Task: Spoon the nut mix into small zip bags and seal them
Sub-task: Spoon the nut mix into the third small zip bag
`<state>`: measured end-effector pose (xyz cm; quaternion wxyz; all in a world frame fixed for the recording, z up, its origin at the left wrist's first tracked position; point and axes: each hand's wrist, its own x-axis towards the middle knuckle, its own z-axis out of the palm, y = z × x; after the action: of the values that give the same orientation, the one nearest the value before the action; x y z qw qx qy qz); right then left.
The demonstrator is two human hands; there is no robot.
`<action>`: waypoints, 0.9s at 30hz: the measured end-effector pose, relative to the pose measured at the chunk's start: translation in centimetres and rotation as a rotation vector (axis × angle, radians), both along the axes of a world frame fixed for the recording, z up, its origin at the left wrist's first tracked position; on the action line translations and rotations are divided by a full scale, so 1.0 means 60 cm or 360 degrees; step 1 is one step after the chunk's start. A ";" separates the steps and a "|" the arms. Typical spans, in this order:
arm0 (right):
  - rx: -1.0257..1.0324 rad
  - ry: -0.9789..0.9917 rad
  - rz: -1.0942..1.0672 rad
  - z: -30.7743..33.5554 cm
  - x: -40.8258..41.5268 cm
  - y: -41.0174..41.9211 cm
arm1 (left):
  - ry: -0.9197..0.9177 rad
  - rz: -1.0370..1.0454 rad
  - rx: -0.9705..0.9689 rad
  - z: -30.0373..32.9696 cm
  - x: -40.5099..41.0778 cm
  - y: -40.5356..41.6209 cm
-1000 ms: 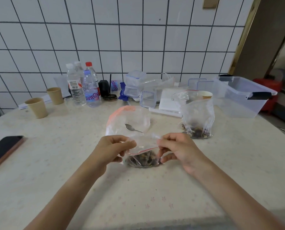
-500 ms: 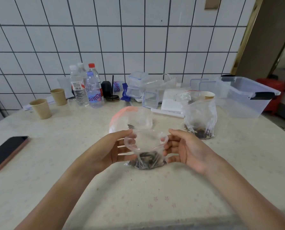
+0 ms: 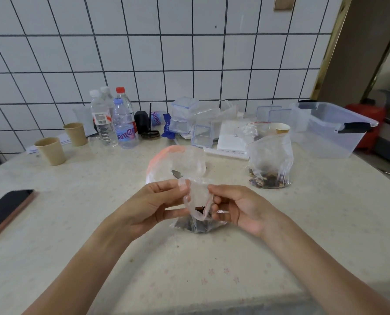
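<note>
A small clear zip bag (image 3: 197, 214) with dark nut mix in its bottom stands on the table between my hands. My left hand (image 3: 153, 204) pinches its top edge on the left side. My right hand (image 3: 235, 209) holds the bag's right side, with the fingers curled round the plastic. The bag's mouth is pulled together and crumpled between my fingers. Just behind it lies a larger clear bag with a red zip strip (image 3: 175, 163), and a metal spoon (image 3: 177, 174) shows inside it.
Another bag of nut mix (image 3: 269, 164) stands to the right. A black phone (image 3: 6, 211) lies at the left. Paper cups (image 3: 50, 151), water bottles (image 3: 121, 123), small clear boxes (image 3: 185, 117) and a large clear bin (image 3: 332, 130) line the tiled wall.
My hands have come closer together, bunching the small bag's mouth, which was stretched flat a second ago and round half a second ago. The camera has tilted slightly.
</note>
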<state>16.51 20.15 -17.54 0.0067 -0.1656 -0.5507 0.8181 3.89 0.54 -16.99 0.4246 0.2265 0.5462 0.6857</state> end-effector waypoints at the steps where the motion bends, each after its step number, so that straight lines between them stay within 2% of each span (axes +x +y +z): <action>1: 0.0129 0.0007 -0.0061 0.004 0.001 0.002 | 0.0076 0.0079 -0.0059 0.005 0.002 -0.001; 6: 0.0762 0.0030 -0.0447 0.024 0.011 0.006 | 0.0558 0.0616 -0.0317 0.033 0.007 -0.007; 7: 0.0899 0.0064 -0.0499 0.024 0.011 0.002 | 0.0774 0.0752 -0.0363 0.035 0.010 -0.004; 10: 0.1357 0.0135 -0.0566 0.026 0.005 -0.018 | 0.1692 0.1012 -0.0530 0.040 0.022 0.006; 12: 0.1388 0.0046 -0.0548 0.032 0.001 -0.021 | 0.2141 0.0974 -0.0744 0.044 0.025 0.008; 14: 0.1195 -0.0153 -0.0411 0.038 0.002 -0.015 | 0.2299 0.0884 -0.1026 0.047 0.021 0.007; 15: 0.1056 -0.0228 -0.0317 0.041 0.006 -0.011 | 0.2223 0.0827 -0.1095 0.049 0.018 0.006; 16: 0.0895 -0.0261 -0.0218 0.043 0.010 -0.005 | 0.1968 0.0757 -0.1069 0.052 0.014 0.005; 18: 0.0504 -0.0191 -0.0031 0.046 0.017 0.008 | 0.1177 0.0588 -0.0817 0.059 0.012 0.006; 19: 0.0317 -0.0136 0.0022 0.047 0.018 0.013 | 0.0860 0.0514 -0.0699 0.064 0.011 0.005; 20: 0.0163 -0.0089 0.0038 0.047 0.019 0.019 | 0.0684 0.0459 -0.0640 0.067 0.007 0.003; 23: -0.0059 -0.0004 -0.0003 0.041 0.020 0.023 | 0.0517 0.0322 -0.0550 0.070 -0.001 -0.001; 27: -0.0102 0.0048 -0.0046 0.038 0.020 0.017 | 0.0537 0.0233 -0.0496 0.070 0.004 -0.003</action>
<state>17.68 21.19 -15.28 0.0214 -0.1614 -0.5215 0.8376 4.16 0.38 -12.82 0.3064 0.2294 0.7235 0.5745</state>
